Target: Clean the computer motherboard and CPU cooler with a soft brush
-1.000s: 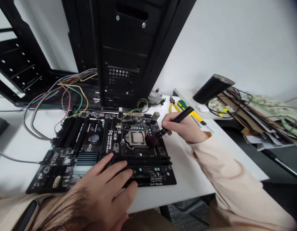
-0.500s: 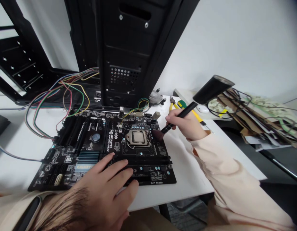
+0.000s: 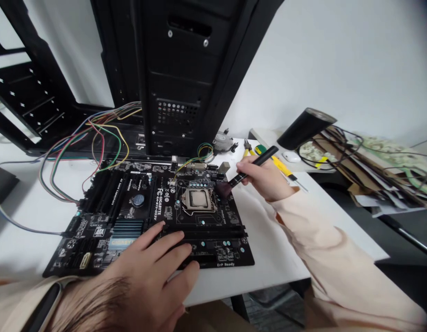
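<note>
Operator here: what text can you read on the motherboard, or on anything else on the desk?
"GIGABYTE": on the motherboard, beside the CPU socket
"GIGABYTE": on the blue heatsink
"ErP Ready": at the board's near edge
"DualBIOS": on the board, left of centre
Model code and other small print: too small to read

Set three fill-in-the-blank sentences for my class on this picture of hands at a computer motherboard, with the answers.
The right hand holds a black-handled ____ to the motherboard.
The left hand rests on that board, whose printed brand name is ____.
Behind the board stands a black ____.
Answers: brush; GIGABYTE; computer case.
</note>
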The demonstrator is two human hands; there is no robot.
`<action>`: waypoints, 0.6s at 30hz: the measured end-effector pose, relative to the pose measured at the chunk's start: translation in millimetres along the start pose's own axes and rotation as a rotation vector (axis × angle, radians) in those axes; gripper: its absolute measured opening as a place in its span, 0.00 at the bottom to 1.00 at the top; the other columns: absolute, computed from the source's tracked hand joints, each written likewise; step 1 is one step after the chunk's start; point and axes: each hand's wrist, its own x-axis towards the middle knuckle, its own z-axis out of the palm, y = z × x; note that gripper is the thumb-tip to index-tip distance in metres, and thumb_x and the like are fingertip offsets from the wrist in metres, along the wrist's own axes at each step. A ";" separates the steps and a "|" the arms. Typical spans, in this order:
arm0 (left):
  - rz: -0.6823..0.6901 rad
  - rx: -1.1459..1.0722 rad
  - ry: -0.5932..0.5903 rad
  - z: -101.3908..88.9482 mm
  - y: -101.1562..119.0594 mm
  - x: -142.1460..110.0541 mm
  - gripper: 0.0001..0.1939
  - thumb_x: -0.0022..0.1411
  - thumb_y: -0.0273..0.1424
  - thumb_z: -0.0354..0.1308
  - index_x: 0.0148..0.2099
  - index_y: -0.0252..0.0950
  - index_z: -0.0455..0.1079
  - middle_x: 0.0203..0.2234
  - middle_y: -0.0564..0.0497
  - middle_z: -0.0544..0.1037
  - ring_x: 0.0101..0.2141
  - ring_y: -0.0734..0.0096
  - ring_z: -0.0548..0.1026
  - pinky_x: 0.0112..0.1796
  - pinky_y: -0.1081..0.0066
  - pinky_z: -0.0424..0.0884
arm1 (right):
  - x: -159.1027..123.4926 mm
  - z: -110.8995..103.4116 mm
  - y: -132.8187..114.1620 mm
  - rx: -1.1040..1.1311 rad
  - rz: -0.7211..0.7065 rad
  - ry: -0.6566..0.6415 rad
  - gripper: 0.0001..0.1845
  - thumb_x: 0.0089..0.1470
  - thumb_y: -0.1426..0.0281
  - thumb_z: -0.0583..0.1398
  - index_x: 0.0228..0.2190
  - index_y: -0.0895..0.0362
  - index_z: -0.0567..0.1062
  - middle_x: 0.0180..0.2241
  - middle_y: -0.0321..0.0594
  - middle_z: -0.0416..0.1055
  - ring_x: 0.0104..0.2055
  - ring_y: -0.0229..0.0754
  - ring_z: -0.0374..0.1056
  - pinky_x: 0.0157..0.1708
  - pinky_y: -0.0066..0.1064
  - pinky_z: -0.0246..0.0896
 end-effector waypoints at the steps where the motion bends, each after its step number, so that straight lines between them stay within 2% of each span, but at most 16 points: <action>1: -0.003 0.006 0.003 -0.4 0.0 0.4 0.17 0.60 0.38 0.60 0.51 0.41 0.69 0.49 0.54 0.78 0.53 0.62 0.71 0.64 0.60 0.45 | 0.0 0.8 0.3 -0.054 0.003 -0.026 0.17 0.40 0.61 0.67 0.13 0.56 0.68 0.11 0.33 0.62 0.15 0.33 0.57 0.17 0.28 0.50; 4: -0.003 0.017 0.001 -1.5 -0.3 1.4 0.17 0.60 0.38 0.60 0.51 0.41 0.70 0.49 0.54 0.78 0.53 0.62 0.71 0.64 0.60 0.46 | 0.6 0.3 0.3 -0.138 0.009 -0.044 0.19 0.41 0.61 0.66 0.12 0.56 0.66 0.10 0.32 0.60 0.16 0.33 0.56 0.19 0.28 0.50; 13: 0.080 0.089 -0.050 -8.9 -7.0 2.2 0.18 0.61 0.40 0.59 0.52 0.41 0.70 0.49 0.56 0.78 0.53 0.64 0.72 0.63 0.62 0.50 | 0.9 -4.6 -3.4 -0.270 -0.016 -0.014 0.12 0.40 0.66 0.61 0.13 0.56 0.67 0.12 0.32 0.59 0.17 0.33 0.56 0.19 0.29 0.50; 18: 0.079 0.098 -0.064 -7.7 -6.7 2.8 0.18 0.62 0.41 0.59 0.53 0.42 0.70 0.50 0.55 0.78 0.53 0.63 0.72 0.63 0.61 0.51 | 0.7 -5.8 -6.1 -0.326 -0.009 -0.027 0.13 0.40 0.66 0.61 0.12 0.56 0.65 0.12 0.32 0.58 0.16 0.33 0.55 0.19 0.29 0.50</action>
